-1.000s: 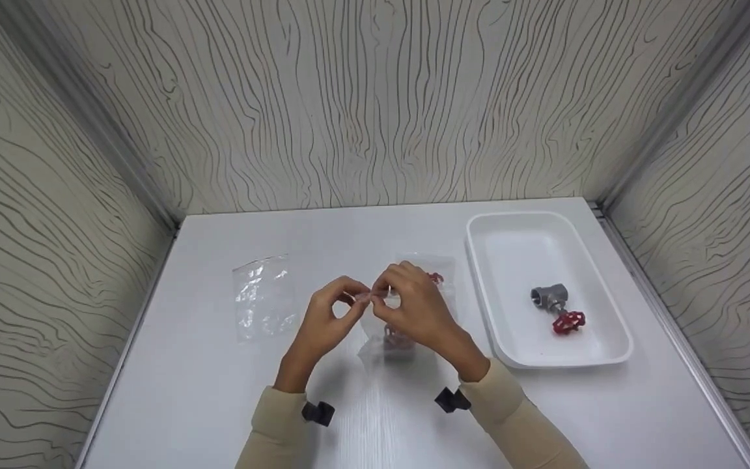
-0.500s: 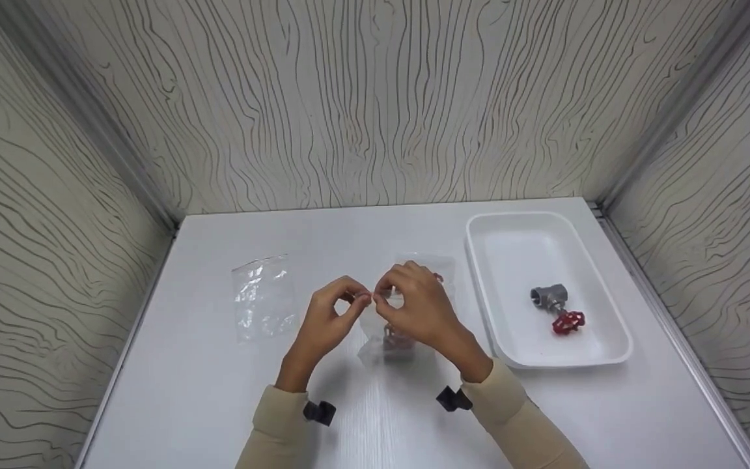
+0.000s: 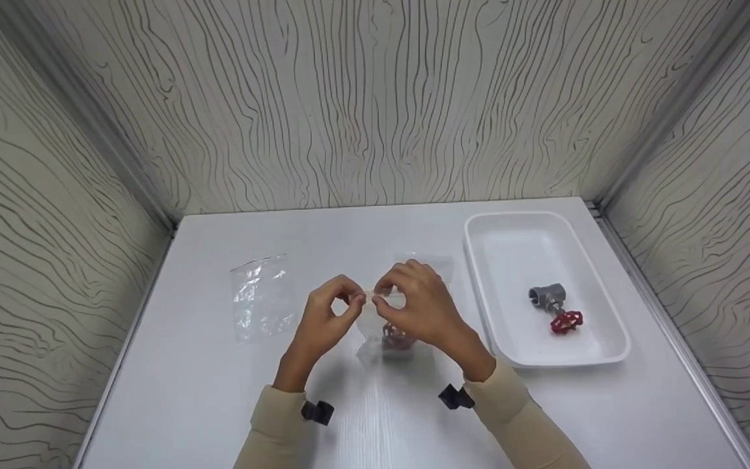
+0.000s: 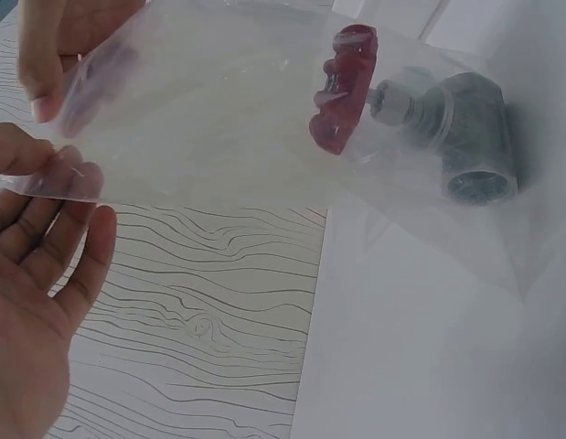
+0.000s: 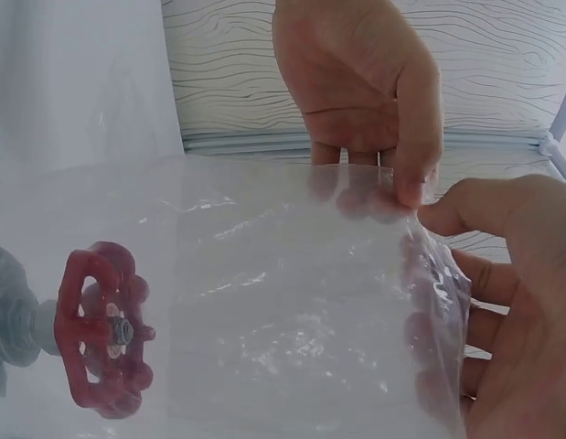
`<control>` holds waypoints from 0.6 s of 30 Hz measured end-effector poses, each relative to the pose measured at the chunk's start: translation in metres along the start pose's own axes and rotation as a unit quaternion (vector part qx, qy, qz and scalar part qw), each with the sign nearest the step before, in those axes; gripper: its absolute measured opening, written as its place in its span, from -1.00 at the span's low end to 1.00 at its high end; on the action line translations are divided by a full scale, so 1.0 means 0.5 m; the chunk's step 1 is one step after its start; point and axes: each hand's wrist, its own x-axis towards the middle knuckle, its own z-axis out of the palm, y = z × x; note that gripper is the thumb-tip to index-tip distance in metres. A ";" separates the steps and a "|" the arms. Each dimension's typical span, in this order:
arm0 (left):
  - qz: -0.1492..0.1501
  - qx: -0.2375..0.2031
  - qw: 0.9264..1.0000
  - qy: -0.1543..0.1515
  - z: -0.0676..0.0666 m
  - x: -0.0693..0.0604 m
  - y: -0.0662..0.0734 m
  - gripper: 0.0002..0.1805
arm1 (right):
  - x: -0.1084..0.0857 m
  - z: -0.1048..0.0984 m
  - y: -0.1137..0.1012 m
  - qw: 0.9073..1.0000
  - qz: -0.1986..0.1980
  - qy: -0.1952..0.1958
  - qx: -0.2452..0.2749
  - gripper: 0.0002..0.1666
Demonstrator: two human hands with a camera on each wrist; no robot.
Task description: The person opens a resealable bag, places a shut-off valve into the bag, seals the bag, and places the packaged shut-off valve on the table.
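Observation:
A clear plastic bag (image 5: 264, 302) stands upright between my hands with a gate valve (image 4: 475, 137) inside it. The valve's red handwheel (image 5: 104, 329) points toward the bag's top, and its grey body is at the bottom near the table. At the bag's top edge, my left hand (image 3: 324, 319) pinches it between thumb and fingers. My right hand (image 3: 422, 306) pinches the same edge close beside, its fingers behind the film in the right wrist view. The thumbs nearly meet. From the head view, the valve in the bag shows below the right hand.
To the left lies a flat clear bag (image 3: 263, 299) on the white table (image 3: 193, 391). Another clear bag (image 3: 437, 264) lies behind the right hand, mostly hidden. On the right stands a white tray (image 3: 525, 247) with an unwrapped valve (image 3: 554, 306) in it.
The fingertips have drawn slightly apart along the bag's edge. My right hand now covers the red part of the bag behind it, which showed earlier.

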 end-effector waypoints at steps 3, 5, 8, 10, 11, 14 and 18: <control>-0.008 -0.006 1.000 -0.007 0.001 0.001 0.001 -0.88 | -0.001 -0.005 0.002 1.000 0.002 -0.006 0.003 -0.90; -0.007 -0.010 1.000 -0.016 0.004 0.001 0.001 -0.87 | -0.002 -0.005 0.004 1.000 0.001 -0.008 0.004 -0.89; 0.001 -0.014 1.000 -0.023 0.010 0.002 0.000 -0.89 | -0.003 -0.003 0.007 1.000 -0.005 -0.008 0.004 -0.90; 0.010 -0.014 1.000 -0.023 0.013 0.003 0.000 -0.93 | -0.004 -0.002 0.008 1.000 -0.010 -0.004 0.004 -0.90; 0.014 -0.013 1.000 -0.021 0.014 0.004 0.000 -0.94 | -0.004 -0.001 0.009 1.000 -0.013 -0.001 0.003 -0.90; 0.022 -0.015 1.000 -0.015 0.017 0.005 -0.001 -0.93 | -0.005 0.002 0.010 1.000 -0.027 0.009 -0.001 -0.91; 0.016 -0.015 1.000 -0.014 0.017 0.003 -0.001 -0.88 | -0.006 0.003 0.010 0.999 -0.042 0.013 -0.011 -0.93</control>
